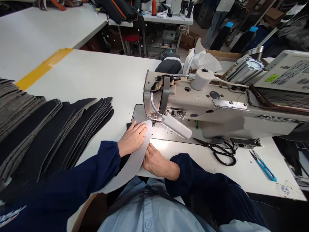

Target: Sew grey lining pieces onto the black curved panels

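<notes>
pale grey panel (135, 164), long, curved, fine-grained face: lies beneath the left fingers, its tip at the presser foot (154, 122), just ahead of them. left hand (132, 139): fingers laid flat, slightly spread, closed around nothing. right hand (155, 161): fingers curled at the panel's right edge; thumb hidden, cannot tell whether they pinch it.

risk (judged): uneven pressure from the two hands could skew the curve and pucker the cloth; left fingertips sliding forward could meet the foot.

ahead and right of the fingers: sewing machine (198, 104), painted metal. farther right: black steel scissors (210, 145), blue-handled snips (265, 168), on a smooth white counter (116, 74). well left: dark pieces (93, 129), fanned stacks, fuzzy cut edges.
</notes>
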Available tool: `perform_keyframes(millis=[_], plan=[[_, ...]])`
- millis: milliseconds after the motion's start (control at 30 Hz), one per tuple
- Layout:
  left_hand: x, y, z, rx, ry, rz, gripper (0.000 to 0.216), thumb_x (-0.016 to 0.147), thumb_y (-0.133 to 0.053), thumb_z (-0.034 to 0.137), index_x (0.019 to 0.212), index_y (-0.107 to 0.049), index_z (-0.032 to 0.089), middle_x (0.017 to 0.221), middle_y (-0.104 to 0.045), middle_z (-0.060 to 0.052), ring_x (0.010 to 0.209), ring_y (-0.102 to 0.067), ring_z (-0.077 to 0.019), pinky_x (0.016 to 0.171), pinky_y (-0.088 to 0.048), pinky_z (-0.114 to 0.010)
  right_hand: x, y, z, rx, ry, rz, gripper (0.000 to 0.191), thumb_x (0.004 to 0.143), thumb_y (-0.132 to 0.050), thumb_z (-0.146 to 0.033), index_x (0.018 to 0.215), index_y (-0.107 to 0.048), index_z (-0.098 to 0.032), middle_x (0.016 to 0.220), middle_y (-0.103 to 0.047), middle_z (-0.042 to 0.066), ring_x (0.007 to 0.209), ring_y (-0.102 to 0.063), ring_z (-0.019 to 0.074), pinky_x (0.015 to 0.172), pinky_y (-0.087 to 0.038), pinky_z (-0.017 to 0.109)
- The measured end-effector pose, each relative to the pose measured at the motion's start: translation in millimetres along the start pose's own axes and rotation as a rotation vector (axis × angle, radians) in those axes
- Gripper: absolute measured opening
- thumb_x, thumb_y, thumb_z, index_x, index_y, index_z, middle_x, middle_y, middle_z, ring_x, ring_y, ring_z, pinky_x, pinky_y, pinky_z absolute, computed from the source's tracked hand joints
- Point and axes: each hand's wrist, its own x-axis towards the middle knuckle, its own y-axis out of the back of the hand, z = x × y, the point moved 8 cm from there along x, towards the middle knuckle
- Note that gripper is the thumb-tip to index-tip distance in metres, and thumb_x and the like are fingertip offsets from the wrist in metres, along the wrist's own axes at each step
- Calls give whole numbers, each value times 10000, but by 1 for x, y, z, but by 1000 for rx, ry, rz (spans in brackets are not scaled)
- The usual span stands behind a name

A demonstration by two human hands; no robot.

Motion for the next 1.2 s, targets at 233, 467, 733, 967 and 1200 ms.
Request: perform_keyframes(millis=[233,467,733,967,1200], plan=[[14,-1,7,32,-58,-36,440,975,-306,225,1311,-548,76,1343,-570,-154,1336,-440,-266,1177,-254,-461,-3,4,8,7,-15,-113,212,840,-503,-72,907,-701,-35,903,-680,216,919,-630,316,989,-444,550],[15,-1,8,30,-98,-47,437,982,-317,213,1311,-541,34,1340,-567,-186,1339,-433,-289,1162,-269,-489,2,11,9,10,0,-171,241,851,-484,-60,972,-688,-18,934,-685,231,931,-631,307,973,-445,537],[-35,15,23,-160,-359,-259,475,858,-498,163,1329,-500,108,1423,-497,-145,1358,-409,-233,1169,-261,-404,2,42,-13,31,91,-240,196,844,-471,-62,923,-650,-50,872,-689,222,803,-651,299,715,-506,439],[-51,32,40,-199,-360,-303,437,876,-563,329,1269,-534,140,1326,-540,-151,1276,-475,-253,1150,-283,-425,-8,63,-45,165,196,-148,190,854,-434,-51,927,-608,-71,712,-663,127,628,-621,228,549,-462,329],[-37,15,30,-2,-331,-249,376,952,-409,133,1301,-539,180,1413,-517,-95,1367,-394,-202,1153,-269,-398,-2,39,-32,147,132,-297,150,849,-477,-60,874,-622,-92,757,-675,143,690,-643,247,600,-481,349]])
